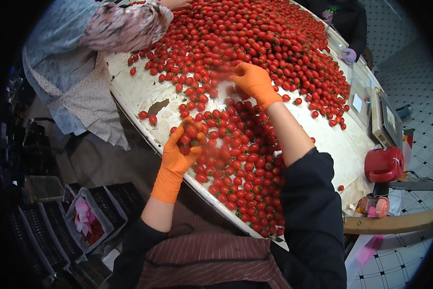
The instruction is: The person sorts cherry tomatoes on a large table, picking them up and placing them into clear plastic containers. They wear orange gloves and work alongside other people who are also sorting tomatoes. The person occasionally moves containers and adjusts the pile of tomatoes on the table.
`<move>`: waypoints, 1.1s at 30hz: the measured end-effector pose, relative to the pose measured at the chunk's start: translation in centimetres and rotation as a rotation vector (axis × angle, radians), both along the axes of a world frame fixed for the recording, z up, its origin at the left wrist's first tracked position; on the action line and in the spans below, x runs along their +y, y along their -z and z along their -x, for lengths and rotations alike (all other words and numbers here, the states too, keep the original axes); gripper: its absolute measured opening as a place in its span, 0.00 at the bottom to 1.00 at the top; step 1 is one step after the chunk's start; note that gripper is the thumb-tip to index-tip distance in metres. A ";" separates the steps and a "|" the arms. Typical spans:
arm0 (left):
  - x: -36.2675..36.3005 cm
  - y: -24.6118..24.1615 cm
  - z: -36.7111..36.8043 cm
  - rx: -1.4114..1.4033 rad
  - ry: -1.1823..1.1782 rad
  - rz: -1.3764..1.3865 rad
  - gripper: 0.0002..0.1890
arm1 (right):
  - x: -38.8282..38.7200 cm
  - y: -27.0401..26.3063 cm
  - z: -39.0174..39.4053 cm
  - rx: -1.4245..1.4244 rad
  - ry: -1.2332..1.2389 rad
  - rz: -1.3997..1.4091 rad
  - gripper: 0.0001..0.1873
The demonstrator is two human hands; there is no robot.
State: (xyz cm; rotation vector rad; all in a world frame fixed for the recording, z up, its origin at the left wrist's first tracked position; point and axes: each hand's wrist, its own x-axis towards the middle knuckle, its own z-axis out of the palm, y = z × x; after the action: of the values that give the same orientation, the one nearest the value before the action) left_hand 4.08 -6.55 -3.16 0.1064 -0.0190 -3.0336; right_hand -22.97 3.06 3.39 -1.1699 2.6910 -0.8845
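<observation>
My left hand (pixel 178 155), in an orange glove, cups several cherry tomatoes (pixel 191 131) above the near edge of the white table (pixel 137 90). Farther out, my right hand (pixel 254 82), gloved the same way, hovers over the tabletop with its fingers curled. Whether anything sits between those fingertips is hidden by blur. A loose heap of red cherry tomatoes (pixel 252 159), some with green calyxes, spreads beneath my right forearm. Beyond my right hand lies a much bigger pile of cherry tomatoes (pixel 274 39).
A person in a patterned sleeve (pixel 129 27) works at the upper left; another (pixel 341 32) stands at the far right. On the right are a red mug (pixel 384 164), a scale (pixel 384 121) and a pink-lidded jar (pixel 373 206). A clear plastic box (pixel 106 225) stands lower left among black crates (pixel 48 236).
</observation>
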 end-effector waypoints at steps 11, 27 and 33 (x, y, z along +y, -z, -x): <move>3.1 -5.0 -0.3 -0.407 -0.017 0.321 0.18 | 5.0 -3.7 -14.6 0.329 -0.423 0.454 0.10; 1.1 -0.3 -13.0 -0.233 0.023 0.089 0.17 | 10.2 0.0 -15.5 0.326 -0.372 0.140 0.27; 0.8 3.3 -21.8 -0.460 -0.098 0.022 0.15 | 12.1 1.2 -5.9 0.376 -0.001 -0.006 0.14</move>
State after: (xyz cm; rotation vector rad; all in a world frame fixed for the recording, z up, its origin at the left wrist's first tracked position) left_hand 25.92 -5.76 -6.48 0.7723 -0.0805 -2.8391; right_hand -17.07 15.18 2.20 -1.4675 2.9735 -0.7164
